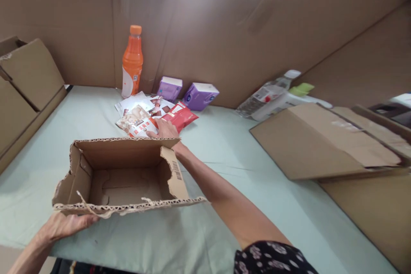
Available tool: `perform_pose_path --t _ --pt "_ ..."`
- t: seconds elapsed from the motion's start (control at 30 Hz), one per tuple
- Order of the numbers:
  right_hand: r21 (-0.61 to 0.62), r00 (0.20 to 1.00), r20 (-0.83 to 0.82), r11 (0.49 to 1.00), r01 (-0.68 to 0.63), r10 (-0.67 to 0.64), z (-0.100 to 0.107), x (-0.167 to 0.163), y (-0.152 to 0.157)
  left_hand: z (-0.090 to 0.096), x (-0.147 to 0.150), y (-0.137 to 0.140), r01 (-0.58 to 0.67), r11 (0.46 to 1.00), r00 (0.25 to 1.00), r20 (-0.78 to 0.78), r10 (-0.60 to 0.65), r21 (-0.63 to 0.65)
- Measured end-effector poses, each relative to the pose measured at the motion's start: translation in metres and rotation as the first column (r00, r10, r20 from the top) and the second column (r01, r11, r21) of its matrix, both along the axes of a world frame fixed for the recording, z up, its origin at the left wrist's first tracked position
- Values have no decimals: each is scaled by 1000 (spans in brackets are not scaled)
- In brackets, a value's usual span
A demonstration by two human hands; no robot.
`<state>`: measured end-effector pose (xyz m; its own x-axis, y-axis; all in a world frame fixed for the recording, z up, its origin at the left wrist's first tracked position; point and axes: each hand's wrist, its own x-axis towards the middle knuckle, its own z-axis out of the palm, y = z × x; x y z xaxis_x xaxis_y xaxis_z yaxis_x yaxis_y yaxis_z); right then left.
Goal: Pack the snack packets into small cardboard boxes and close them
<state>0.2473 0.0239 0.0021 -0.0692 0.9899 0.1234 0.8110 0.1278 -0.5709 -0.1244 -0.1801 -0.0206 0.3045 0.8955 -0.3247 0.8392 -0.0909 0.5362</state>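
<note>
A small, open-topped cardboard box (128, 212) with torn edges is in front of me, its inside bare. My left hand (69, 226) grips its near left corner, thumb along the near wall, the other fingers hidden. Behind the box, my right hand (166, 128) is closed on the edge of a white-and-orange snack packet (140, 127), its fingertips partly hidden. Against that hand lies a red packet (183, 116). A beige packet (130, 120) and a white packet (136, 103) overlap in the same pile.
An orange drink bottle (132, 62) stands at the back beside two purple tissue packs (169, 89). Clear plastic bottles (266, 96) lean at the right. Larger cardboard boxes flank the green cloth (224, 150), one at left (32, 77), one at right (321, 145). A tall cardboard wall (224, 30) closes the back.
</note>
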Motion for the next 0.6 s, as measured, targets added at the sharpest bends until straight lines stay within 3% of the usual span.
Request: perform_pose_path --t 0.1,0.27,0.43,0.6 --pt "-48 999 -11 998 29 -30 4 -10 8 6 5 2 1 998 1000 -15 -2 -63" --pt "-159 927 -373 987 -24 -38 8 -4 2 15 11 7 8 1000 1000 -2 -8 -6" --pt "-194 842 -539 976 -103 -19 9 11 -43 18 16 11 32 993 995 93 -42 110" --pt "-174 675 -721 984 41 -156 13 56 -104 18 24 6 -73 967 993 106 48 245"
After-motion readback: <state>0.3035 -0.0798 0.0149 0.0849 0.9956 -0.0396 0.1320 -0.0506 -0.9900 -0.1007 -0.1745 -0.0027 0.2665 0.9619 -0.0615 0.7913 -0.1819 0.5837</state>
